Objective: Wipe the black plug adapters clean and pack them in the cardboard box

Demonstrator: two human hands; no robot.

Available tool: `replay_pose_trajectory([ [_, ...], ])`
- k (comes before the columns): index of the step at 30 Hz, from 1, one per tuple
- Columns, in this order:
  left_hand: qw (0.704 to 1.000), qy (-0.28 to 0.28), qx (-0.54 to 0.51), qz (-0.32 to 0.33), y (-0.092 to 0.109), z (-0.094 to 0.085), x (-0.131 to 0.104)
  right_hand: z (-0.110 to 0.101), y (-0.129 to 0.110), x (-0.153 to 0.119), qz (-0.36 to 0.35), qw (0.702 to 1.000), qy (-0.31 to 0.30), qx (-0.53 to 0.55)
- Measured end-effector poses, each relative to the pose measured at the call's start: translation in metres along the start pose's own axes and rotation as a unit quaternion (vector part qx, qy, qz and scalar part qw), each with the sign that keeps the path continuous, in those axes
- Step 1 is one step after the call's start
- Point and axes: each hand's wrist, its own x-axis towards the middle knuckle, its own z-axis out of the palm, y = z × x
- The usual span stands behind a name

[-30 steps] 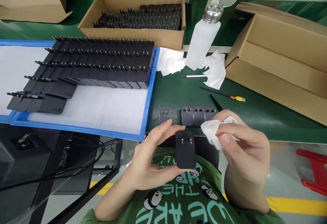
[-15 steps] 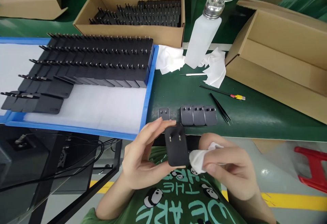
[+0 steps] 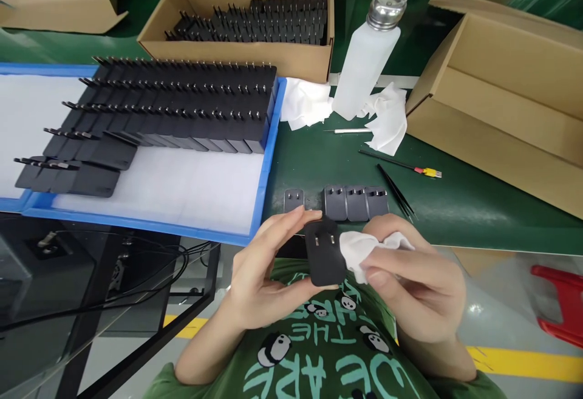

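Note:
Between its thumb and fingers, my left hand [image 3: 266,277] holds a black plug adapter [image 3: 325,256] by its top and bottom ends, the two prongs facing the camera. My right hand [image 3: 416,283] pinches a crumpled white cloth [image 3: 357,252], which touches or nearly touches the adapter's right side. Just beyond the hands on the green table, a single adapter [image 3: 294,199] lies apart from a row of three adapters [image 3: 356,203]. Many more adapters [image 3: 182,98] stand in rows, prongs up, in a blue-edged tray [image 3: 266,174] at the left.
Behind the tray sits a cardboard box [image 3: 241,59] full of adapters. Another open box [image 3: 492,126] is at the right. A white bottle [image 3: 367,65] with its lid up stands among white cloths [image 3: 389,119]. Black tweezers [image 3: 395,191] and a short cable [image 3: 401,163] lie nearby.
My left hand has moved slightly right with the adapter. The cloth in my right hand has come up to the adapter's right edge, near the prongs.

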Motion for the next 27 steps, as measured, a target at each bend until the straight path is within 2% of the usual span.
replay_pose_trajectory([
  [3,1.0,-0.018,0.016,-0.013,0.003,-0.001,0.001,0.002,-0.004,0.001,-0.03,0.998,-0.035,-0.034],
  [6,0.999,-0.028,0.031,-0.006,0.002,-0.001,0.001,0.003,-0.009,-0.002,-0.082,0.984,-0.081,-0.134],
  [10,0.999,-0.031,0.026,0.003,-0.004,0.002,0.0,0.003,-0.011,-0.008,-0.091,0.969,-0.083,-0.214],
  [23,0.999,-0.033,-0.017,-0.025,-0.003,0.009,0.001,-0.004,-0.013,-0.01,-0.104,0.967,-0.114,-0.201],
  [25,0.999,-0.024,-0.012,-0.02,-0.004,0.009,0.002,-0.011,-0.01,-0.013,-0.087,0.97,-0.104,-0.204],
  [27,0.999,-0.02,-0.018,-0.021,-0.003,0.008,0.003,-0.019,-0.006,-0.018,-0.08,0.973,-0.067,-0.204],
])
